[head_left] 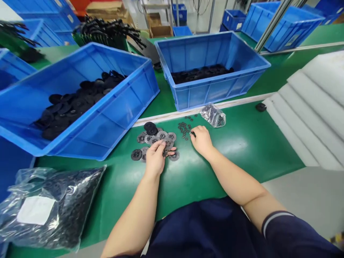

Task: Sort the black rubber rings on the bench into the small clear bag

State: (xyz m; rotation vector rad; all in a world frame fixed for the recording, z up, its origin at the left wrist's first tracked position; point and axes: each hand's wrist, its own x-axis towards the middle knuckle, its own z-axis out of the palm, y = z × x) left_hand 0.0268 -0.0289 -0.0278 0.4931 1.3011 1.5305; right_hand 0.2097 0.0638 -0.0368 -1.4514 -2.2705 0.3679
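Observation:
Grey perforated plastic discs (157,138) lie in a loose pile on the green bench mat (242,150), with dark black discs (150,128) on top at the far side. My left hand (155,157) is over the pile, its thumb and fingers closed around a grey disc, which is partly hidden. My right hand (201,140) pinches a small black ring (192,134) at its fingertips. Several similar small black rings (184,129) lie just beyond that hand, next to a small clear plastic bag (213,115) holding dark parts.
A tilted blue crate (118,122) of black discs stands to the left, with another blue crate (215,89) behind. A large clear bag of black parts (51,204) lies at front left. White foam sheets (309,107) are stacked at right. More blue crates stand beyond.

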